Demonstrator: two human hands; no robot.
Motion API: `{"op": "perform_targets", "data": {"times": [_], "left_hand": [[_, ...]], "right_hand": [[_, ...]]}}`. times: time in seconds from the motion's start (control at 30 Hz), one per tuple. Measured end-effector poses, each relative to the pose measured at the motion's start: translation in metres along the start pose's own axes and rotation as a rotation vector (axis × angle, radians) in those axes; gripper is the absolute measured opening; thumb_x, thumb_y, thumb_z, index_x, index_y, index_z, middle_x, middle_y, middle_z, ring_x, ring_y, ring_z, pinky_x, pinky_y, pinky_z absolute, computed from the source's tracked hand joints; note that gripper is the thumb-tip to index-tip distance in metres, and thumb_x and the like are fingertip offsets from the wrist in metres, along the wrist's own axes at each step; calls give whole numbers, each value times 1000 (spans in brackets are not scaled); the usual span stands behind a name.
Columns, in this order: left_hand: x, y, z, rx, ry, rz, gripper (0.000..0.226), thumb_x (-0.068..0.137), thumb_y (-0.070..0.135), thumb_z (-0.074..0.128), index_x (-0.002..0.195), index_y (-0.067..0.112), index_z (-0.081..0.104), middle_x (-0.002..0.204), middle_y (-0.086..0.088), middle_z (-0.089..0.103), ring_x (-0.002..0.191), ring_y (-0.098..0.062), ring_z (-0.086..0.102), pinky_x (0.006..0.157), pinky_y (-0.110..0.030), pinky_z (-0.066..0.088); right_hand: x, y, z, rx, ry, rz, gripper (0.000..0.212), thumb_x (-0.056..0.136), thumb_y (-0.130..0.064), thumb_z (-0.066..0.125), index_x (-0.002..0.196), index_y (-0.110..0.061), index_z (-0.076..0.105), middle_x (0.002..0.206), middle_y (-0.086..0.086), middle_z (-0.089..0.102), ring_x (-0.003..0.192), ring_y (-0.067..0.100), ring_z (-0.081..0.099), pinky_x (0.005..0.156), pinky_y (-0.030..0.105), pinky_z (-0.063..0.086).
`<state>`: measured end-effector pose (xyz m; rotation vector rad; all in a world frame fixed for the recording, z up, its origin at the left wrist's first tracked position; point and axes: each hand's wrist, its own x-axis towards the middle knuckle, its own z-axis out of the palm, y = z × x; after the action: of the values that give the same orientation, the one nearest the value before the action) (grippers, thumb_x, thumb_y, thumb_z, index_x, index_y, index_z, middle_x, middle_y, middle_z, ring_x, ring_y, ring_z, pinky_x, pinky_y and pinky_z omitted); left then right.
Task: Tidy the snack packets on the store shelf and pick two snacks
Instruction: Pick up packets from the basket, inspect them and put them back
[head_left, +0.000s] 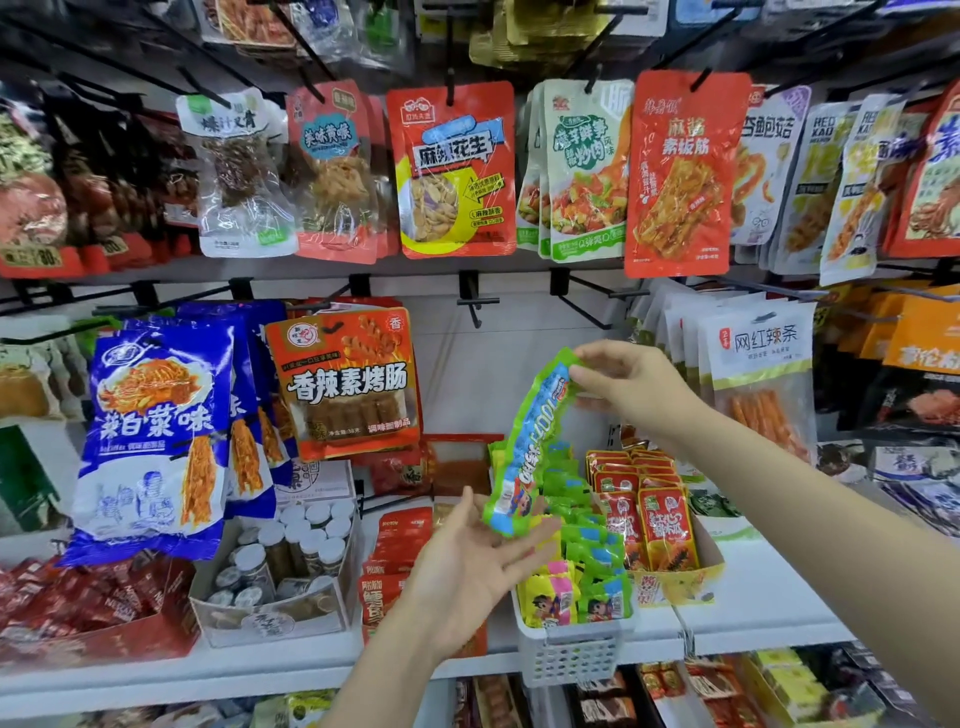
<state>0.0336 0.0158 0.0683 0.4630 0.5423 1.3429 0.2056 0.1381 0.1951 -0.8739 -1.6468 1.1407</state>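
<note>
1. Store shelf (753, 618) under pegs of hanging packets, with a white basket (571, 657) of small snacks and a carton of red packets (662, 527) beside it
2. Right hand (631, 387) pinches the top of a long green packet (530, 441), held up above the basket
3. Left hand (470, 564) lies open, palm up, fingers just under the packet's lower end
4. Judged progress: one snack seems picked; the basket looks jumbled, so tidying and a second pick remain

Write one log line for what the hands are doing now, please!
right hand: pinches green snack strip top | left hand: open under its bottom | strip above white basket
</note>
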Motion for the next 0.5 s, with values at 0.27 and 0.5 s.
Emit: {"op": "perform_targets", "data": {"times": [0.27, 0.5], "left_hand": [[-3, -5, 6, 293, 133, 131, 11, 77, 1, 73, 87, -1, 70, 106, -16, 72, 90, -20, 70, 75, -24, 57], [-2, -13, -2, 507, 232, 345, 33, 81, -13, 69, 96, 15, 77, 106, -6, 76, 99, -16, 71, 76, -21, 54]], "right_hand": [[-7, 1, -6, -33, -224, 177, 35, 103, -39, 43, 111, -23, 73, 100, 2, 73, 82, 11, 71, 74, 33, 60], [-10, 11, -5, -265, -189, 111, 41, 84, -2, 72, 122, -17, 68, 123, 10, 66, 107, 38, 65, 91, 50, 55]]}}
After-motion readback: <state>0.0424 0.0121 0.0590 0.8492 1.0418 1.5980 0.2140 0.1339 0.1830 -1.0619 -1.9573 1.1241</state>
